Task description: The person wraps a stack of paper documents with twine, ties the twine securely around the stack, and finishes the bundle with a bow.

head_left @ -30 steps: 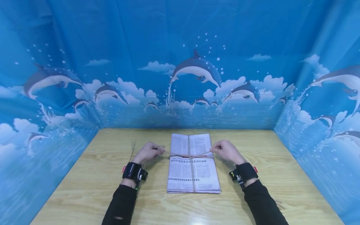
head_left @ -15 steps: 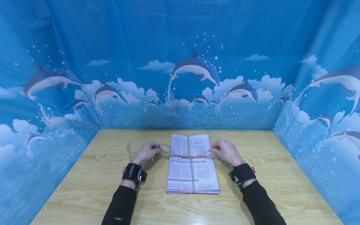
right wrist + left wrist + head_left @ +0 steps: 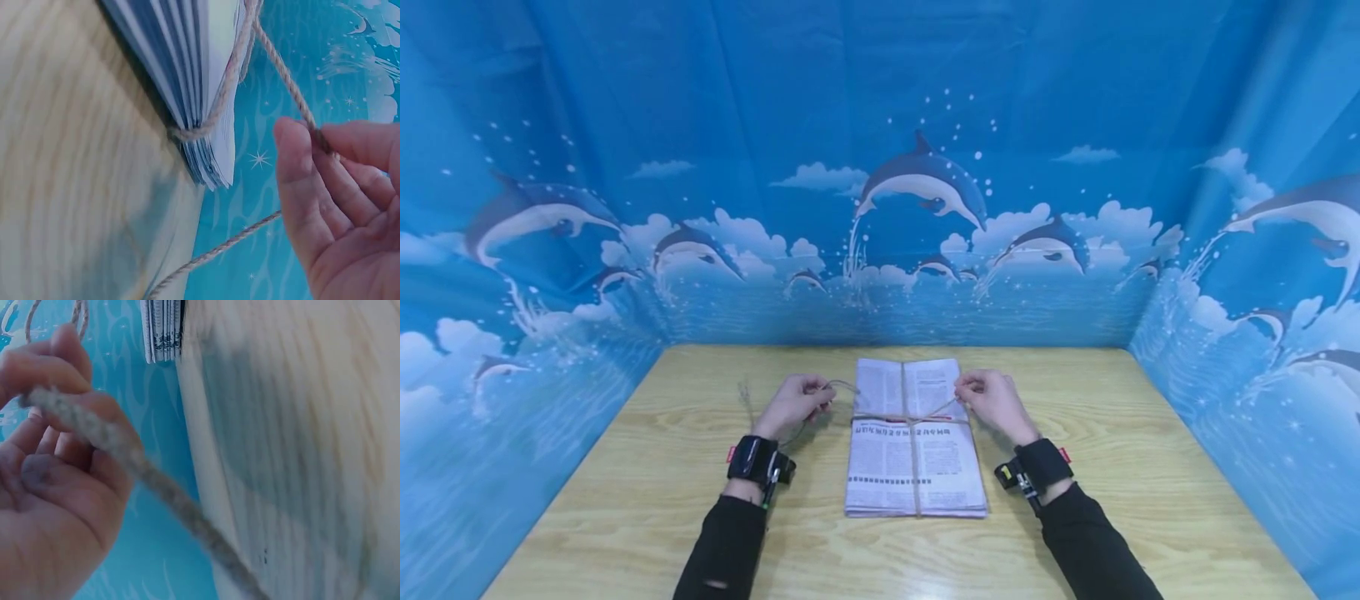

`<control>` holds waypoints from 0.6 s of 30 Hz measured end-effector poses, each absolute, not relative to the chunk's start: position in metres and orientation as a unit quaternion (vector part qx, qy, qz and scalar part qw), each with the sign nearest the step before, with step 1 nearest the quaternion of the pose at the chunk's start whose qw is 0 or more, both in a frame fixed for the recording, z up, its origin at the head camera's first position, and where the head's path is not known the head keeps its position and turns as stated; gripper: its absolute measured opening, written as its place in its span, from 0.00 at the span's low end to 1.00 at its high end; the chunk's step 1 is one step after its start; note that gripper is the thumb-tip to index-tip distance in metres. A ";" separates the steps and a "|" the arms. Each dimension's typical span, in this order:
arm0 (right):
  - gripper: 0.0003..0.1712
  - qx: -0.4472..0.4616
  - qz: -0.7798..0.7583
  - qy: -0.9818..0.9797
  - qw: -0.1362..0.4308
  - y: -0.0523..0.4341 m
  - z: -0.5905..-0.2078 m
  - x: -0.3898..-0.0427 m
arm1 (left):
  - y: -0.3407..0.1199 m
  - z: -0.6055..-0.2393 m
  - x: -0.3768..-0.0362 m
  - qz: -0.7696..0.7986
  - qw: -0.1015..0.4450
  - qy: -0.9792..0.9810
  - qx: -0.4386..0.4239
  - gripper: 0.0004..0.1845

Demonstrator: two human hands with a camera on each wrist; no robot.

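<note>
A stack of folded newspapers (image 3: 880, 458) lies on the table, with twine (image 3: 915, 467) crossing it lengthwise and sideways. The strands meet near the middle of its top. Left of the stack, my left hand (image 3: 793, 403) holds a length of twine with curled fingers; a slack strand arches from it toward the stack. In the left wrist view that twine (image 3: 181, 503) runs over the fingers, close and blurred. By the stack's right edge, my right hand (image 3: 996, 406) pinches another strand of twine (image 3: 284, 72) between thumb and forefinger, drawn up from the crossing. Its tail hangs below the hand.
The wooden table (image 3: 647, 467) extends on both sides of the stack. A blue curtain (image 3: 760, 192) printed with dolphins and clouds encloses the table's back and sides. A frayed twine end (image 3: 746, 396) sticks out beside the left wrist.
The strand at my left hand has gone from straight to a slack arch, its far part lifted away from the crossing. My right hand has shifted slightly left, still pinching its strand.
</note>
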State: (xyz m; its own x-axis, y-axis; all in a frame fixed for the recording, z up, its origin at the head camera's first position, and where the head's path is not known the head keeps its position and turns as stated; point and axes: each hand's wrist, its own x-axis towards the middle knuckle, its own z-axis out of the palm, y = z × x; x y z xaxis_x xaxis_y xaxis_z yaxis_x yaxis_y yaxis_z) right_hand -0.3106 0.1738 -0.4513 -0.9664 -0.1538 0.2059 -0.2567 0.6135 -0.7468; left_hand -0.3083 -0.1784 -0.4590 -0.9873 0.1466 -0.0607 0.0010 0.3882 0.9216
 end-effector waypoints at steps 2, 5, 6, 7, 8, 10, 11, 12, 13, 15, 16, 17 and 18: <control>0.12 0.111 0.454 -0.882 0.053 0.172 -0.451 -0.310 | -0.178 -0.458 -0.308 0.546 0.059 0.835 0.043 0.14; 0.17 0.095 0.512 -0.853 0.035 0.170 -0.452 -0.309 | -0.176 -0.457 -0.309 0.542 0.043 0.839 0.039 0.14; 0.18 0.089 0.532 -0.842 0.030 0.169 -0.452 -0.309 | -0.175 -0.456 -0.309 0.542 0.038 0.839 0.038 0.14; 0.18 0.084 0.548 -0.832 0.025 0.168 -0.453 -0.309 | -0.174 -0.455 -0.309 0.541 0.031 0.840 0.038 0.14; 0.18 0.079 0.565 -0.821 0.019 0.167 -0.453 -0.310 | -0.173 -0.455 -0.309 0.543 0.026 0.838 0.038 0.13; 0.18 0.075 0.595 -0.800 0.011 0.165 -0.454 -0.310 | -0.171 -0.452 -0.309 0.550 0.014 0.834 0.039 0.12; 0.17 0.075 0.606 -0.792 0.008 0.164 -0.454 -0.310 | -0.170 -0.451 -0.309 0.554 0.008 0.831 0.043 0.12; 0.16 0.075 0.616 -0.784 0.006 0.163 -0.454 -0.311 | -0.168 -0.449 -0.309 0.559 0.002 0.828 0.046 0.11; 0.16 0.075 0.625 -0.777 0.003 0.162 -0.454 -0.311 | -0.167 -0.446 -0.309 0.567 -0.003 0.822 0.051 0.11; 0.17 0.074 0.641 -0.764 -0.003 0.160 -0.454 -0.312 | -0.164 -0.441 -0.308 0.587 -0.010 0.808 0.057 0.10; 0.18 0.072 0.648 -0.758 -0.005 0.159 -0.453 -0.312 | -0.162 -0.438 -0.307 0.597 -0.011 0.800 0.059 0.10; 0.18 0.073 0.650 -0.757 -0.007 0.158 -0.452 -0.312 | -0.160 -0.435 -0.306 0.607 -0.012 0.792 0.061 0.11; 0.19 0.074 0.651 -0.756 -0.009 0.157 -0.451 -0.312 | -0.158 -0.432 -0.305 0.617 -0.013 0.784 0.062 0.11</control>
